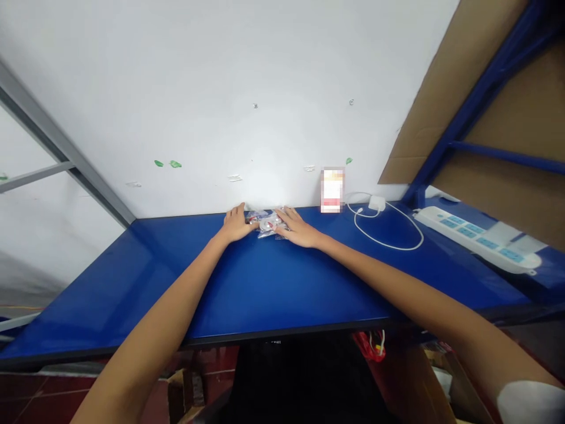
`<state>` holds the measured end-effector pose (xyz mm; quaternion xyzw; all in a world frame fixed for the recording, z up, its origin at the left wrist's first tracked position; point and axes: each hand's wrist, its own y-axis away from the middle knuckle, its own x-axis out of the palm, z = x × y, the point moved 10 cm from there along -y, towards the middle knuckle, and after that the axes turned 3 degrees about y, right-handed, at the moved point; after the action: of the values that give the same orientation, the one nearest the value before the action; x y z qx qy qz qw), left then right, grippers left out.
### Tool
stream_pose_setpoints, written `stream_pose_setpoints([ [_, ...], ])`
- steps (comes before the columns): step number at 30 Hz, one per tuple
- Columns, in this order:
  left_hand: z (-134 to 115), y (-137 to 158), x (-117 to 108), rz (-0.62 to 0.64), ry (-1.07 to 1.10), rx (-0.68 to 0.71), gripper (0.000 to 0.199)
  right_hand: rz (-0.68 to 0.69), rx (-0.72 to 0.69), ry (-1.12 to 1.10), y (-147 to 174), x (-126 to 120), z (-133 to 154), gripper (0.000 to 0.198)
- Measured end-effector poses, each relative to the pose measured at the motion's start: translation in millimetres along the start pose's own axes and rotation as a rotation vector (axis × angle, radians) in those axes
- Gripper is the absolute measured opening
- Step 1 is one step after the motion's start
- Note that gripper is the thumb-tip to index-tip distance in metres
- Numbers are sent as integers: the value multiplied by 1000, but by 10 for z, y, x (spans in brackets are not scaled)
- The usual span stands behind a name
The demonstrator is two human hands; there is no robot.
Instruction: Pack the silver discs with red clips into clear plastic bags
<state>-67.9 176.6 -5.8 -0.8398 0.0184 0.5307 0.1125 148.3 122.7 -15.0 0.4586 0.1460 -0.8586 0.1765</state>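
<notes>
A clear plastic bag [266, 224] with white round parts and small red bits inside lies on the blue table near the wall. My left hand [235, 224] rests at the bag's left side, its fingers apart and the thumb at the bag's edge. Over the right part of the bag lies my right hand [299, 229], fingers spread and touching the plastic. Both hands are open. The fingers partly cover the bag, and its exact contents are hard to make out.
A blurred-out upright box [332, 189] stands against the wall, right of the hands. Beside it lie a white charger [376, 204] and its looped cable. A white power strip [479, 238] sits at the right, near a blue metal frame [474, 100]. Cardboard boxes stand below the table.
</notes>
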Motion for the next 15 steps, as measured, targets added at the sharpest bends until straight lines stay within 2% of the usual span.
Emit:
stream_pose_setpoints([
  [3,94,-45,-112,-36,-1,51,93,52,-37,14,168,4,73,101],
  [7,-18,-37,-146,-77,15,171,69,79,-117,111,251,-47,136,105],
  [11,-137,-25,-85,-81,-7,221,63,-45,-176,223,237,-196,145,86],
  [15,-235,-1,-47,-111,17,235,60,-151,-136,269,226,-269,106,80],
])
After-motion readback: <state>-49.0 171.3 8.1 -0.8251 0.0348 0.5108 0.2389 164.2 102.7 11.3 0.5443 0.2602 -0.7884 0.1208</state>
